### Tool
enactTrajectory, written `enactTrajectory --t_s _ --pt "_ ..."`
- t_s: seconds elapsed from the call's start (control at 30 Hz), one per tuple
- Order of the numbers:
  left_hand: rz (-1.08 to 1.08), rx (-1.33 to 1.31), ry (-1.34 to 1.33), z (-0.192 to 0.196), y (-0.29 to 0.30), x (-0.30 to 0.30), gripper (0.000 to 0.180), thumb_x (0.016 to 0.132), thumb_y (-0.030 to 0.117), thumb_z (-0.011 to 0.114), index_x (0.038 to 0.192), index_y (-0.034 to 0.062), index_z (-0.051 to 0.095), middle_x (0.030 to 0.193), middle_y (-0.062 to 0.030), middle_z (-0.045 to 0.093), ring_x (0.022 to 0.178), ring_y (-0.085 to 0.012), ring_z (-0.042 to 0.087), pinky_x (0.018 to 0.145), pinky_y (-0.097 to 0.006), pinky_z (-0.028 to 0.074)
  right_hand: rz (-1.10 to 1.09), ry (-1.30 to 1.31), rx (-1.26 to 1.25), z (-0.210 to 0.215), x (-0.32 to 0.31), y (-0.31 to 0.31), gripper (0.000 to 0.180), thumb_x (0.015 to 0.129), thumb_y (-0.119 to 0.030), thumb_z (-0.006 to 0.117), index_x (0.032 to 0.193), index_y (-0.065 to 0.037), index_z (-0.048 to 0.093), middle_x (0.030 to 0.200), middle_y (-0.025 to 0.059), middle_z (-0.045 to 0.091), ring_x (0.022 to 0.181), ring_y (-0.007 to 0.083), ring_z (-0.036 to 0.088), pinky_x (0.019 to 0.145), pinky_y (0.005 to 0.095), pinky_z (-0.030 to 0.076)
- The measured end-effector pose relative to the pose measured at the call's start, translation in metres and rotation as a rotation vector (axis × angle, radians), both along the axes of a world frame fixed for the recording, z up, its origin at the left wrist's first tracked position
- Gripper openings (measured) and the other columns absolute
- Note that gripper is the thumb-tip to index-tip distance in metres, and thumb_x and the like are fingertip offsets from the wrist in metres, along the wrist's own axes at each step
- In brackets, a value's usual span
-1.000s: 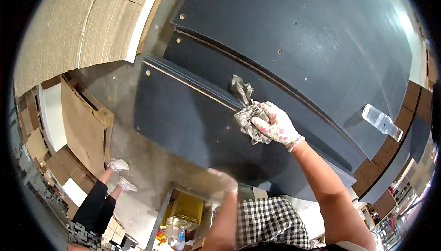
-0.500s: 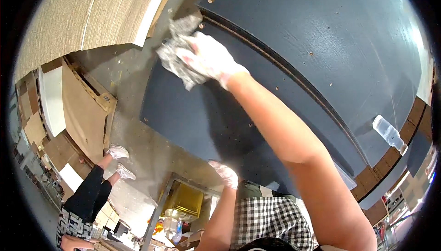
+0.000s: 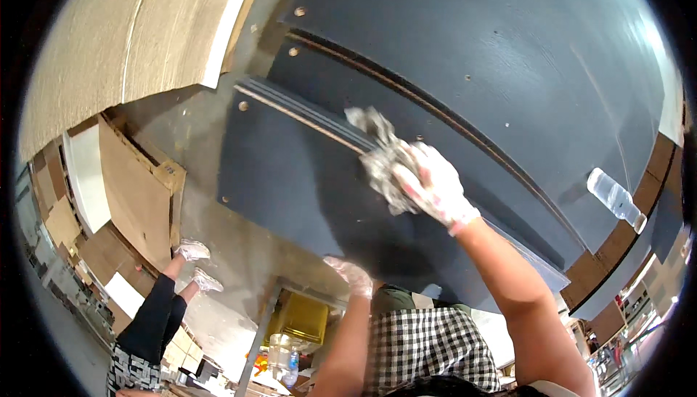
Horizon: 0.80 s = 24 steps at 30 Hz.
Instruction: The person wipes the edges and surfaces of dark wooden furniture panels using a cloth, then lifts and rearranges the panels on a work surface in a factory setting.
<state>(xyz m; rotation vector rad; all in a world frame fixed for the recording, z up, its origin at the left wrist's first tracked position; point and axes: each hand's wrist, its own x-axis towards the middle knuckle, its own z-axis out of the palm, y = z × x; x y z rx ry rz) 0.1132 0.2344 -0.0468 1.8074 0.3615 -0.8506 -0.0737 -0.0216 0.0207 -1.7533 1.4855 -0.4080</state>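
The right hand's grip (image 3: pixel 434 188) bunches a blurred cloth (image 3: pixel 386 165); the left hand (image 3: pixel 352 276) seems uncurled, empty. A clear bottle (image 3: pixel 611 195) (contents indistinct) lies on a dark panel (image 3: pixel 523 85).

The right hand (image 3: pixel 434 183) is gloved in white with pink patches. The rag (image 3: pixel 382 172) in its fingers (image 3: pixel 412 183) is mottled grey and off-white. Beneath those fingers the panels (image 3: pixel 276 172) are dark slate blue, with brown edges. Right of the fingers, the bottle (image 3: pixel 612 194) is clear. Below the fingers, the apron (image 3: pixel 428 346) is black-and-white checked; to their lower left, the left hand (image 3: pixel 351 276) shows white and pinkish, the box (image 3: pixel 303 317) yellow.
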Motion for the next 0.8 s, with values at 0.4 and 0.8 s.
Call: enactTrajectory --t_s 0.4,0.8 --pt "-0.192 0.373 -0.026 0.048 -0.08 -0.039 0.069 0.097 0.046 0.031 0.145 -0.001 0.014 0.149 -0.0181 0.021 0.134 -0.0287 0.029 0.114 -0.039 0.022 -0.318 0.089 0.386 0.026 -0.281 0.255 0.044 0.076 -0.03 0.062 0.11 -0.002 0.059 0.105 0.0174 0.058 0.097 0.0356 0.053 0.087 0.0413 0.044" --pt "-0.237 0.116 0.147 0.039 -0.074 -0.025 0.084 0.088 0.068 0.021 0.14 0.0054 0.038 0.144 -0.0139 0.037 0.128 -0.0355 0.036 0.11 -0.048 0.026 -0.232 0.542 0.177 0.023 -0.467 0.422 0.016 0.075 -0.025 0.061 0.082 -0.01 0.064 0.086 0.0095 0.063 0.085 0.0308 0.059 0.077 0.0403 0.047"
